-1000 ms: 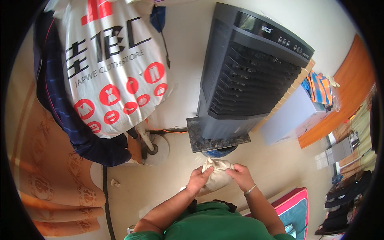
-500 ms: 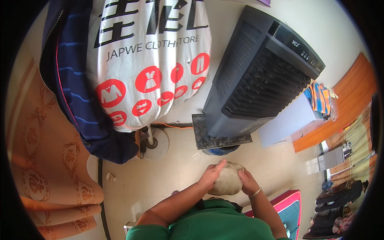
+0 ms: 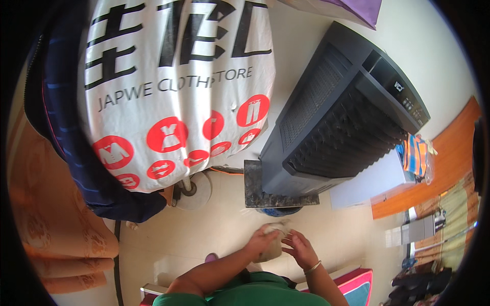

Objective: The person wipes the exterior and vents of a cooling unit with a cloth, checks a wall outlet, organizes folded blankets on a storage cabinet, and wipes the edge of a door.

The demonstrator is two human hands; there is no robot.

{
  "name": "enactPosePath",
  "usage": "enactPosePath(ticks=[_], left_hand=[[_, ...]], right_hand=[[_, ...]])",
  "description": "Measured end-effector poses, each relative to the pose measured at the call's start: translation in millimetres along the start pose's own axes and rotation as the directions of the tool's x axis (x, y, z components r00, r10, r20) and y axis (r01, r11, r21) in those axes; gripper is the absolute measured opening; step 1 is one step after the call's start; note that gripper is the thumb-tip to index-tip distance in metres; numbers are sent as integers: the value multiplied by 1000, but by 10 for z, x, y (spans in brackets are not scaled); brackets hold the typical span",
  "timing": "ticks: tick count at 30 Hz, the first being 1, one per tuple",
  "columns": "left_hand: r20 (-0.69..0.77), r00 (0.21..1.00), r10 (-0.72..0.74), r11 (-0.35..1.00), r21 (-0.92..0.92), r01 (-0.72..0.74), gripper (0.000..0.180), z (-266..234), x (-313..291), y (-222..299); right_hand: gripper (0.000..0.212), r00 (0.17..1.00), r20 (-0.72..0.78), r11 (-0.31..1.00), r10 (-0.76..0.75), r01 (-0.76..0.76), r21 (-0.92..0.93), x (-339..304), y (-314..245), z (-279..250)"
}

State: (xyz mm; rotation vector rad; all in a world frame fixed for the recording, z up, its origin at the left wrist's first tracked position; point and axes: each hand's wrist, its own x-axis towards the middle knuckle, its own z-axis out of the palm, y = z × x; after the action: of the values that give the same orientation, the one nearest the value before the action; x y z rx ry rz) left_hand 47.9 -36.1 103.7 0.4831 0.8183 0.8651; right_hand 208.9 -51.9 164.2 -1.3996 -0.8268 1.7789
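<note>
A crumpled beige cloth piece (image 3: 273, 250) hangs in front of my green shirt, low in the middle of the view. My left hand (image 3: 259, 241) is closed on its left side, thumb over the top. Close by on the right, my right hand (image 3: 301, 250) has its fingers spread and partly bent, their tips by the cloth's right edge. Whether those tips touch the cloth I cannot tell. The cloth's underside is hidden.
A dark grey air cooler (image 3: 342, 122) stands ahead on a dark slab (image 3: 255, 186). A big white printed bag (image 3: 178, 102) and a navy jacket (image 3: 76, 132) hang at the left, before an orange curtain (image 3: 66, 219). A pink-edged mat (image 3: 360, 280) lies at lower right.
The cloth has gone from a wide, rounded shape to a narrower, crumpled one. My right hand has loosened from its side and its fingers have spread. The view has shifted.
</note>
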Motion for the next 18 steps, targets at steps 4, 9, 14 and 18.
enactPosePath(ticks=[4,9,14,18], left_hand=[[-328,943,57,954,-259,-148,39,-249,510,53],[-520,825,220,953,-66,-295,44,-573,1361,243],[-578,694,429,890,143,-432,53,-690,2307,693],[-496,657,567,819,256,-514,52,-846,3074,1320]], right_hand=[[33,996,-86,987,-34,20,-161,183,5,-492],[28,980,-150,953,131,-166,-255,394,201,-1172],[35,974,-193,971,-116,70,-227,824,52,-1569],[29,894,-238,910,-379,313,-272,1311,-310,-1361]])
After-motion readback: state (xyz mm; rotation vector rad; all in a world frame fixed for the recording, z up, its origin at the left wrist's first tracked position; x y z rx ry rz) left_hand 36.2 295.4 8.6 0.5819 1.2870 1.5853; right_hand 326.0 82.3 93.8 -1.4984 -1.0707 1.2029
